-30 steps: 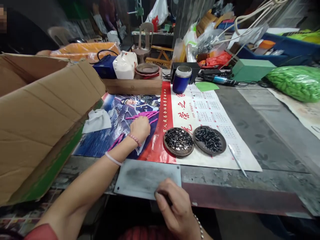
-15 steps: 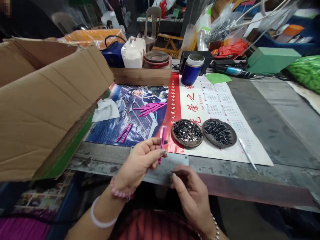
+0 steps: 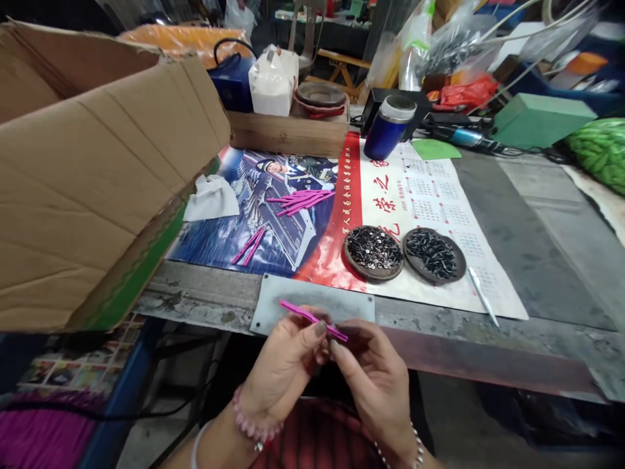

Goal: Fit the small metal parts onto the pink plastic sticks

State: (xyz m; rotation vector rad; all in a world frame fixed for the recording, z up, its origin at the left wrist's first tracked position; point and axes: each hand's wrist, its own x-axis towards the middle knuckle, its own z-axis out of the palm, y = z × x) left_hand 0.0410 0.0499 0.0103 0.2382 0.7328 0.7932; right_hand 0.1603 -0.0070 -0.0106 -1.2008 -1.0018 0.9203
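Note:
A thin magenta strip (image 3: 303, 314) is pinched between thumb and fingers of my left hand (image 3: 288, 358), above the front edge of a grey metal plate (image 3: 312, 294). My right hand (image 3: 374, 378) closes its thumb and fingertips around the strip's right end. Two loose groups of magenta strips, a larger one (image 3: 303, 200) and a smaller one (image 3: 250, 246), lie on the calendar poster (image 3: 332, 254). Right of the plate are a round dish of small metal parts (image 3: 374, 253) and a dish of dark pins (image 3: 433, 255).
A cardboard box (image 3: 107, 189) stands at the left, with a white cloth (image 3: 212, 198) beside it. A white pen (image 3: 483, 296) lies at the right. Behind are a wooden box (image 3: 288, 135), a blue cup (image 3: 388, 127) and a green box (image 3: 541, 120).
The strip has turned from upright to slanting. My right hand has come up to its right end, and my left hand has moved slightly down. The camera view has shifted.

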